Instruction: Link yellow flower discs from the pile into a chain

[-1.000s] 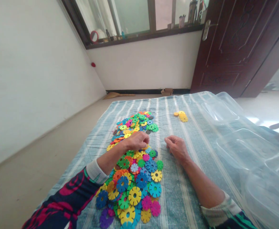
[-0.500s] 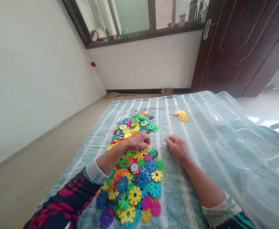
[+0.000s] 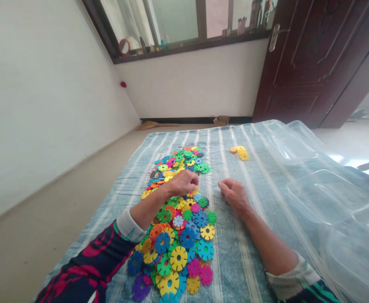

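Note:
A long heap of colourful notched plastic discs [image 3: 178,258] lies on the striped cloth [image 3: 231,235], many overlapping. My left hand [image 3: 184,182] is over the middle of the heap, its fingers curled down and pressed together. Whatever it may hold is hidden beneath the knuckles. To the right of the heap, my right hand [image 3: 234,193] rests on the cloth, thumb against its curled fingers. Its palm side is out of sight, so I cannot tell if anything is inside. Beyond it sits a small group of yellow discs [image 3: 242,155], apart from the heap.
Several clear plastic containers line the right side, among them a far one [image 3: 294,143] and a middle one [image 3: 326,195]. A broom [image 3: 152,125] and a cardboard box [image 3: 221,121] are on the floor past the table. A dark red door [image 3: 307,63] stands back right.
My left hand has shifted slightly up and away over the heap, still closed. My right hand stays in place. A pink disc near the left fingers has moved slightly right.

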Tool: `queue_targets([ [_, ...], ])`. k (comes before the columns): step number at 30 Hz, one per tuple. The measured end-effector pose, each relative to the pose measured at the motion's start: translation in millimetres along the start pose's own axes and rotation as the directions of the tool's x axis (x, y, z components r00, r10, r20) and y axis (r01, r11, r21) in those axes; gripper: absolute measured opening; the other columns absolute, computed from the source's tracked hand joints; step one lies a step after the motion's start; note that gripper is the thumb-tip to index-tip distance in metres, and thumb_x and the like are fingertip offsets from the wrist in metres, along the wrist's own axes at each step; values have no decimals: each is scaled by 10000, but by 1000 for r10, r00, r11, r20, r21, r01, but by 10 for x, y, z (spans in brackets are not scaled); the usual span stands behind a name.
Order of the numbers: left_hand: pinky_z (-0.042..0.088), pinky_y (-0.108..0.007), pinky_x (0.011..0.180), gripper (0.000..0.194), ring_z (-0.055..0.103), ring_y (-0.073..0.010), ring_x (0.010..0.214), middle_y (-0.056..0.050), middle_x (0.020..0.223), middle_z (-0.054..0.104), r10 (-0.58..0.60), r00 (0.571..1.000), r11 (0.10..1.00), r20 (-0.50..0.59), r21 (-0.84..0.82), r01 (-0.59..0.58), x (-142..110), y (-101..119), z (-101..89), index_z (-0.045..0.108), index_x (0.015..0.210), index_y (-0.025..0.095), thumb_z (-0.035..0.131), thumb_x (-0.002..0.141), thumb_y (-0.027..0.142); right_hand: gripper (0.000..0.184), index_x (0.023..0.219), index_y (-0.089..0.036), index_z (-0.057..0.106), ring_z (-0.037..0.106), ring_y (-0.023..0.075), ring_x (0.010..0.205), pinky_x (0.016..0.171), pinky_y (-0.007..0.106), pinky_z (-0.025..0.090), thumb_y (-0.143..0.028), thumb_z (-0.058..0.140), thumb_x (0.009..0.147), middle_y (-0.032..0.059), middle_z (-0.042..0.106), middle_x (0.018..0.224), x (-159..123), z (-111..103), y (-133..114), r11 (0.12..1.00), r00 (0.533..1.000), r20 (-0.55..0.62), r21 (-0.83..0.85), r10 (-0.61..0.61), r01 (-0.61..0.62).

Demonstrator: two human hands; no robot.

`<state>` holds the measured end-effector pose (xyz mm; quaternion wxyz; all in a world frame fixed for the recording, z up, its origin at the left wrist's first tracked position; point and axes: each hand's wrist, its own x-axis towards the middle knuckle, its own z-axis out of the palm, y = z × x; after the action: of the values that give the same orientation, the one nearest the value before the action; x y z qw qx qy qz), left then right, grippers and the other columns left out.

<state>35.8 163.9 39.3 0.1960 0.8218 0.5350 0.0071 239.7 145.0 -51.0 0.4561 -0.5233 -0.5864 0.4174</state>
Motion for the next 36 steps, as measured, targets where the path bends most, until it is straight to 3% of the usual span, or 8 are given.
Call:
queue_targets([
  [7, 363, -195, 571, 112, 515, -106, 605, 30, 591, 586, 10, 995, 1000, 96, 11, -11, -29, 7, 62, 663, 688, 151, 555, 662, 138, 332, 611, -197, 571, 469, 114, 479, 481, 223, 354, -473, 525, 790, -19, 535, 531, -1, 0, -31, 1000, 1000, 5, 2, 7, -7],
  [13, 378, -199, 605, 122, 523, -111, 631, 23, 617, 587, -26, 1000, 1000, -10, 8, 26, -5, 2, 28, 661, 691, 143, 540, 687, 145, 337, 608, -198, 571, 467, 115, 475, 485, 226, 354, -478, 523, 790, -20, 534, 523, 5, 2, -3, 1000, 1000, 5, 2, -2, 2],
  [19, 364, -180, 562, 96, 516, -101, 607, 30, 592, 575, 19, 998, 1000, 57, -3, -19, -31, -3, 69, 647, 678, 150, 550, 679, 149, 336, 592, -204, 558, 466, 118, 470, 486, 231, 354, -479, 527, 784, -23, 528, 509, 0, -8, -42, 1000, 1000, 0, -2, -3, 3],
  [27, 369, -183, 572, 108, 515, -103, 606, 31, 590, 578, 12, 998, 1000, 66, 12, -13, -39, -5, 72, 656, 679, 151, 548, 672, 152, 335, 590, -208, 564, 472, 120, 463, 476, 232, 351, -469, 529, 797, -28, 523, 494, 7, 4, 0, 1000, 1000, -6, -18, -14, 14],
  [36, 379, -231, 634, 163, 528, -142, 670, -25, 710, 649, 107, 992, 971, 66, 207, -118, -30, 21, 126, 679, 696, 158, 527, 649, 120, 343, 577, -207, 556, 470, 122, 462, 484, 233, 351, -467, 523, 799, -30, 501, 469, 3, -7, -29, 999, 1000, -1, -32, -12, 12],
])
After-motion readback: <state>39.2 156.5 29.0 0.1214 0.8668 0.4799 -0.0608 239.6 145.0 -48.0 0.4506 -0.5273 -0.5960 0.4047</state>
